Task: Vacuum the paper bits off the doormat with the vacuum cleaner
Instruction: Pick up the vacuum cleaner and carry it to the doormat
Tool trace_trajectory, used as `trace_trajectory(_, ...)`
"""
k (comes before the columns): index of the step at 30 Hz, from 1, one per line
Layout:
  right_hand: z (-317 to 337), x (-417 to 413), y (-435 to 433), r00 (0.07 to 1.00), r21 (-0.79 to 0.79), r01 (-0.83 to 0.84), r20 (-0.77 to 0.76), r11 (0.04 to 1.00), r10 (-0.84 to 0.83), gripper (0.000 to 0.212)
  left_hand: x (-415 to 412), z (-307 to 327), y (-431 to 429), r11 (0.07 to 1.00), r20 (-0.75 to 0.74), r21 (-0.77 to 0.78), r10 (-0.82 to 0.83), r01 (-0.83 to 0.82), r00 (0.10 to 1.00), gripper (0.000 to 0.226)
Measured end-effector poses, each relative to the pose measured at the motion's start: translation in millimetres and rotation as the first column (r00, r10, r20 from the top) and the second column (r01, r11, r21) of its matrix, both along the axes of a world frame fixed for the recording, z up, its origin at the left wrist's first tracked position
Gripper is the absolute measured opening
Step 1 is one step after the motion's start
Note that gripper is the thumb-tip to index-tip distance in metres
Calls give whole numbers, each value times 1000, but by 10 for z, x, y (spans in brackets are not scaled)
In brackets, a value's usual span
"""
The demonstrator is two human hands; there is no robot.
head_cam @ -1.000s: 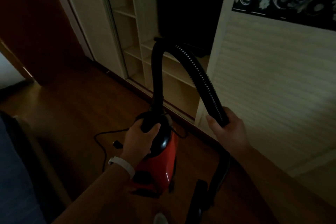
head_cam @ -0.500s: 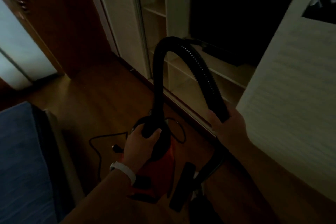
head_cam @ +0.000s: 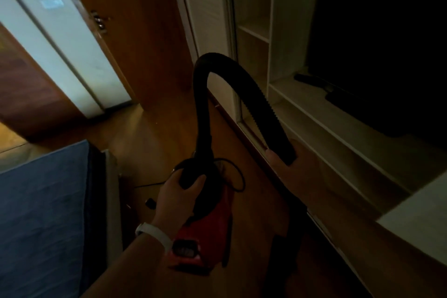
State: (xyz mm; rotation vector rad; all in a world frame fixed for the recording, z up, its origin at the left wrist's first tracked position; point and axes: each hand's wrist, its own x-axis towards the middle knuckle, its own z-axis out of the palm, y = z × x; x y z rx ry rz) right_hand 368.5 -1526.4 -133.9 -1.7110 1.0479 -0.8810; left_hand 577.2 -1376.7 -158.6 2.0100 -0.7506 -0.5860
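Far left: blue bed [head_cam: 43, 213] corner, w/ a pale lit doorway [head_cam: 63, 55] behind it and a brown wooden door [head_cam: 145, 31] standing open next to that. Wood floor [head_cam: 154, 138] thru the middle, pretty dim tbh. Grips the vacuum cleaner [head_cam: 208, 230] by its black top handle w/ L hand [head_cam: 176, 198], fingers wrapped right round it, white wristband [head_cam: 154, 232] on that wrist. Red body, low centre of frame, just right of the bed; can't tell if lifted or sitting on the floor. Black cord [head_cam: 242, 182] looping beside it, plug [head_cam: 151, 203] near the bed edge. Hose [head_cam: 258, 109] arching up from the vac's top and back down to the right. Clutches the hose's lower end w/ R hand [head_cam: 292, 172], thumb across the front. Dark shape [head_cam: 283, 256] below that hand, too murky to ID. Further right: pale shelf unit [head_cam: 314, 113] holding a black TV [head_cam: 387, 55].
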Motion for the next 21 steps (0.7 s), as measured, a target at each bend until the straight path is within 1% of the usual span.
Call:
trace_trajectory(2,26,156,-243,999,-10,-37,6,999,37,26,94,51,-161,999,15,-40,28,-27,1000,27)
trace_trajectory(4,72,326,-415,995,-29,-87,39,996,88,22,196,71,-267,995,-6,-71,66,-67,998,30)
trace_trajectory(7,122,613,-603,984,-55,-157,77,986,161,22,386,106,-397,986,-28,-100,131,-133,991,36)
trace_trajectory(11,118,1083,-839,977,-57,-192,82,980,196,15,725,7,-523,978,-71,-112,169,-176,983,19)
trace_trajectory(15,135,1655,-1007,970,-102,-230,62,968,237,21,1223,-180,-664,973,-127,-96,196,-209,972,26)
trace_trajectory(17,129,1983,-1109,971,-118,-228,41,966,234,20,1541,-255,-779,968,-152,-103,210,-227,966,24)
trace_trajectory(21,110,2753,-1292,978,-120,-204,18,972,208,13,2312,-323,-975,976,-153,-111,171,-189,973,19)
